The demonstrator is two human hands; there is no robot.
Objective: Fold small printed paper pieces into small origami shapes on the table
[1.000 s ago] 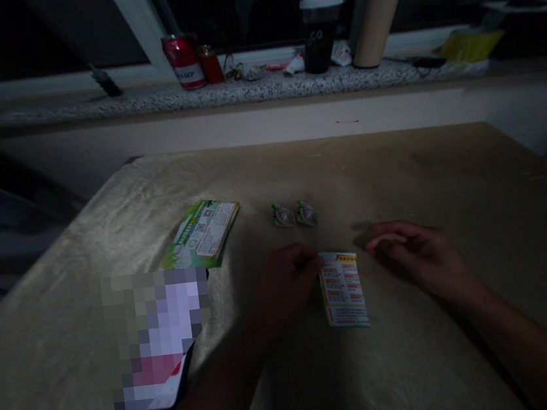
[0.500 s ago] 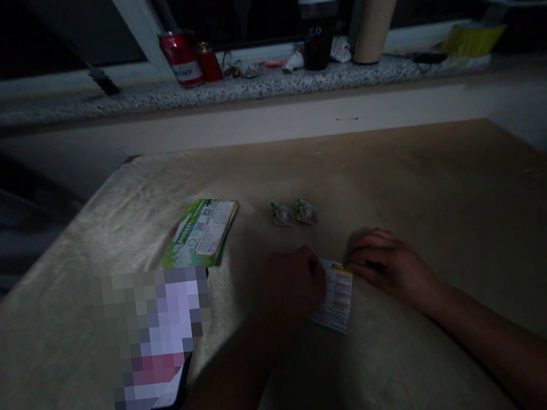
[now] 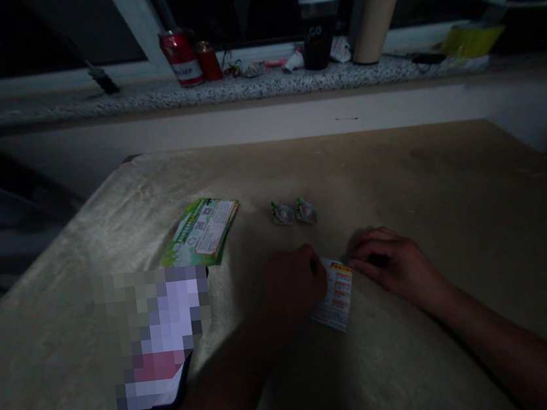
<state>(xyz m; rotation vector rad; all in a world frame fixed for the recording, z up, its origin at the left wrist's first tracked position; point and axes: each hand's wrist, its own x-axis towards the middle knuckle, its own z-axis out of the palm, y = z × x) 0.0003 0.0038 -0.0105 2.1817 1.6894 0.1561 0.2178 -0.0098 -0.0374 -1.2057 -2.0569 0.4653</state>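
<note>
White rectangular paper leaflet with orange print (image 3: 339, 295) is sitting on or just above the flat beige table (image 3: 423, 175). The left hand (image 3: 296, 281), fingers curled, is covering its left side; the right hand (image 3: 398, 260) is touching its upper corner, probably steadying it. Whether either is pinching cannot be told.

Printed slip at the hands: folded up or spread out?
Spread out, where visible: the printed slip shows its lettered face down to its bottom edge. The left hand hides its upper-left part.
</note>
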